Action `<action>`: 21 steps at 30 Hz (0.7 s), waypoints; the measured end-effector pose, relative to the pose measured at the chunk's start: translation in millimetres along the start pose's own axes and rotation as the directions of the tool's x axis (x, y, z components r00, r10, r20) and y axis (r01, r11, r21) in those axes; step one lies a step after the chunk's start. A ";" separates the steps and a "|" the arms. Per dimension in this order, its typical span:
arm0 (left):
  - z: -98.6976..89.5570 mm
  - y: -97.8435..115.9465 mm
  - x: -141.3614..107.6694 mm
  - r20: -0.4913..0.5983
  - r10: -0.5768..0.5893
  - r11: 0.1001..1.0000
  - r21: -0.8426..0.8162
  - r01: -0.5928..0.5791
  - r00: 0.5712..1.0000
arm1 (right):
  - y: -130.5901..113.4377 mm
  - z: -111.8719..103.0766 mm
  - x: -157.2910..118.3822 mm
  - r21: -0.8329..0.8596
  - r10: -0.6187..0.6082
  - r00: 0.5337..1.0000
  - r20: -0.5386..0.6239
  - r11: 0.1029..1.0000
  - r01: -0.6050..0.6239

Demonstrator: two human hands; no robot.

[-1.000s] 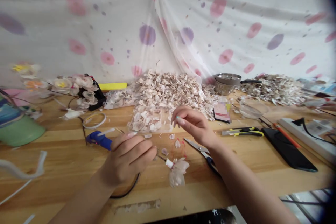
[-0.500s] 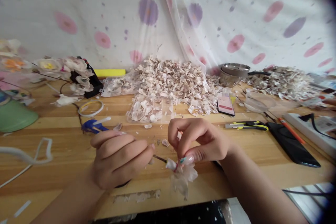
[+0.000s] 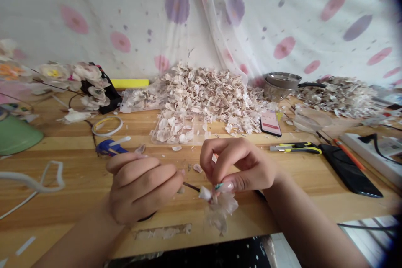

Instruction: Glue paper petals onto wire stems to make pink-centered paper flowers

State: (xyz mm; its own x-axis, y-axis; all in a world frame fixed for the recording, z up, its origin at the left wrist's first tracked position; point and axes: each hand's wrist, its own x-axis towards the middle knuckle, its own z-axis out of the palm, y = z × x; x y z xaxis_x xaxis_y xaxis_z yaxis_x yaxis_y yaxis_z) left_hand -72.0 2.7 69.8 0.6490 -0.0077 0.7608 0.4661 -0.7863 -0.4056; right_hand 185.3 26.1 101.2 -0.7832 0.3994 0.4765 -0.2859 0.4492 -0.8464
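Note:
My left hand (image 3: 143, 188) is closed round a thin dark stem (image 3: 191, 186) that points to the right. At the stem's tip is a flower of pale, translucent petals (image 3: 221, 209), hanging below my right fingers. My right hand (image 3: 237, 167) pinches the base of the flower between thumb and fingers. A small teal bit (image 3: 219, 186) shows at the thumb tip; whether it is nail decoration or a separate piece I cannot tell. Just behind my left hand lies a blue glue gun-like tool (image 3: 109, 147) with a white stick.
A large heap of dried petals (image 3: 207, 92) lies at the back, beside a clear compartment box (image 3: 201, 127). A phone (image 3: 270, 123), a utility knife (image 3: 295, 147), a black phone-like slab (image 3: 348, 171) and a power strip (image 3: 373, 148) are on the right. Finished flowers (image 3: 89, 73) stand left.
My right thumb and fingers have shifted slightly at the flower's base, and the petals have turned a little. My left hand keeps its hold on the stem. The view has moved slightly.

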 end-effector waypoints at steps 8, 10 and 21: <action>3.8 11.2 7.4 -0.071 -0.082 0.996 0.019 0.083 0.994 | 14.9 9.1 -13.0 0.214 -0.017 0.972 -0.235 0.974 0.069; 5.3 13.8 9.6 -0.082 -0.094 0.995 0.020 0.096 0.992 | 15.5 10.2 -14.0 0.226 -0.011 0.973 -0.232 0.972 0.065; 8.3 11.6 6.3 -0.088 -0.043 0.998 0.030 0.046 0.995 | 8.2 7.8 -9.9 0.122 -0.029 0.974 -0.226 0.991 0.058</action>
State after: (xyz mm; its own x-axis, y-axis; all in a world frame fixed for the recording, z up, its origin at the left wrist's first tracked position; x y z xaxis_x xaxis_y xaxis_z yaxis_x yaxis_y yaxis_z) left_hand -57.6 -1.4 65.7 0.5728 -0.0283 0.8192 0.5134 -0.7667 -0.3854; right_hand 186.4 19.6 87.7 -0.6297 0.5560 0.5425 -0.3960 0.3710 -0.8400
